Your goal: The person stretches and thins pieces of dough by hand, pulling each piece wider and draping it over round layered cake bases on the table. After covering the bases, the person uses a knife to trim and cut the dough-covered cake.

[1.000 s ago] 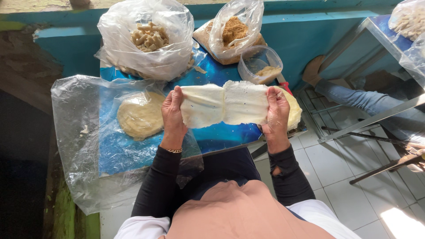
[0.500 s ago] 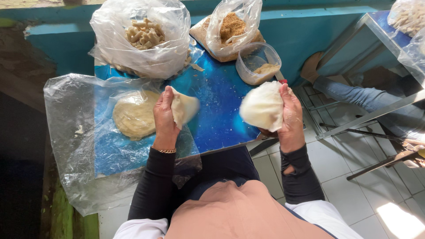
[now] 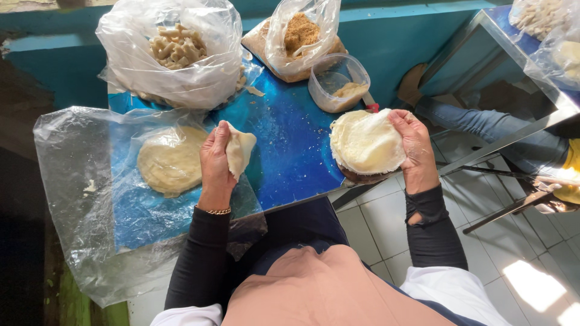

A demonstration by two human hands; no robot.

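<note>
Hands each hold soft dough over the blue worktop [image 3: 290,145].

Left hand [image 3: 215,158] grips a small folded white dough piece [image 3: 240,151]. Right hand [image 3: 415,148] cups a round flat dough stack [image 3: 365,142], which sits left of its palm.

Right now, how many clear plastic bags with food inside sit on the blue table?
2: a bag of pale pieces at the table's far left, a bag of brown crumbs far centre. Others may lie beyond view.
</note>
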